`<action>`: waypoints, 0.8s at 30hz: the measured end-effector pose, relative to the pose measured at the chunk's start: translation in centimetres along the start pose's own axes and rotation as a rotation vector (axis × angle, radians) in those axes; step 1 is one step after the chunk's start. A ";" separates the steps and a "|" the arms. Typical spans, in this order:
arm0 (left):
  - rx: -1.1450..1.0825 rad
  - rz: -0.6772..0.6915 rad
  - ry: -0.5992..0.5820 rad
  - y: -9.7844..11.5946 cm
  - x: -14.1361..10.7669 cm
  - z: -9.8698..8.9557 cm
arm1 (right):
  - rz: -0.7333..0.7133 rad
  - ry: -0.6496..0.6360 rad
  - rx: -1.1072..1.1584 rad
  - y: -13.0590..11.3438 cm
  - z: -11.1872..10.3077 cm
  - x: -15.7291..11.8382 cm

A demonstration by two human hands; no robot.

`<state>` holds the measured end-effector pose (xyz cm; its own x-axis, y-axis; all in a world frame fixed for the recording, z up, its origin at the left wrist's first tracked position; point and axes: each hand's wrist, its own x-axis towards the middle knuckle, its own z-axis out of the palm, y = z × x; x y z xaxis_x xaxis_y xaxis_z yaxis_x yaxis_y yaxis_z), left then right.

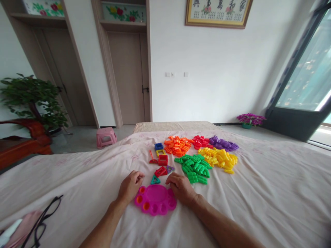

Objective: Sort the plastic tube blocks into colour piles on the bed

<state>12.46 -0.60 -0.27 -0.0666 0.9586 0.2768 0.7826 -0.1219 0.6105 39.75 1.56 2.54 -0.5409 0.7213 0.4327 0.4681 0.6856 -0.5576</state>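
Note:
A magenta plastic paint palette (pixel 156 194) lies on the cloth between my hands. Orange shows in several wells along its left side. My left hand (pixel 131 186) rests at the palette's upper left, fingers curled in and nothing visible in them. At its upper right, close to the rim, is my right hand (pixel 181 187), also with curled fingers and nothing visible in them. Just beyond the palette lie a teal triangle frame (pixel 155 179), red frame pieces (pixel 161 171) and a purple triangle frame (pixel 170 169). Farther back are a red square frame (pixel 162 159), a yellow frame (pixel 160 152) and a blue frame (pixel 158 146).
Piles of green (pixel 196 167), yellow (pixel 219 157), orange (pixel 178 146), red (pixel 201 142) and purple pieces (pixel 223 143) spread to the right. Black-framed glasses (pixel 42 220) lie at the lower left. A pink stool (pixel 106 136) stands beyond the wrinkled tablecloth (pixel 248 193).

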 end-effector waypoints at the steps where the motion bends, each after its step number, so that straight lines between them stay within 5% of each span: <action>1: -0.013 -0.014 0.005 -0.1 0.0 0.1 | -0.003 0.001 0.002 0.0 0.0 0.0; 6: -0.037 -0.140 0.061 0.0 1.9 0.2 | -0.006 0.004 0.013 0.2 0.3 0.1; 10: 0.040 -0.230 0.067 0.9 6.2 -0.2 | 0.002 0.004 0.029 0.4 0.3 0.2; 16: 0.194 -0.384 -0.052 2.9 13.0 1.0 | 0.017 0.017 0.061 0.7 0.4 0.2; 24: 0.239 -0.504 -0.164 3.4 16.6 3.3 | 0.045 0.016 0.073 0.9 0.5 0.1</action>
<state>16.10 15.74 3.96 -0.3852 0.9129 -0.1351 0.7985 0.4031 0.4471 39.70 2.20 1.76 -0.5091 0.7531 0.4167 0.4390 0.6436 -0.6269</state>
